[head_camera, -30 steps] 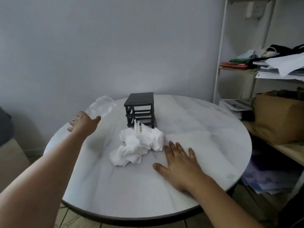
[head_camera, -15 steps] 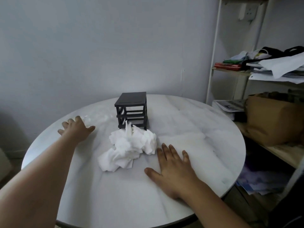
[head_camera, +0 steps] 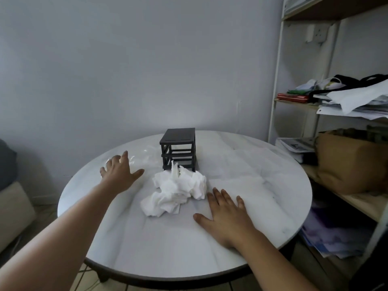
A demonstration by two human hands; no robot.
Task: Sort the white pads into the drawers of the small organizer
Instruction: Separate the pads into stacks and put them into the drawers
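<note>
Both hands lie spread wide, holding nothing: left hand [head_camera: 119,173] at the clear plastic [head_camera: 144,156] far left, right hand [head_camera: 226,217] flat on the desk [head_camera: 262,185], just right of the pads [head_camera: 178,190] heaped near the organizer [head_camera: 178,148]. Crumpled together, several pads would likely lift at once and could shove the organizer.

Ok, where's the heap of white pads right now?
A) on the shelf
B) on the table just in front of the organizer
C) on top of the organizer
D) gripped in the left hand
B: the white pads lie heaped on the table just in front of the organizer, between the left hand and the right hand, and neither hand holds any.
</note>
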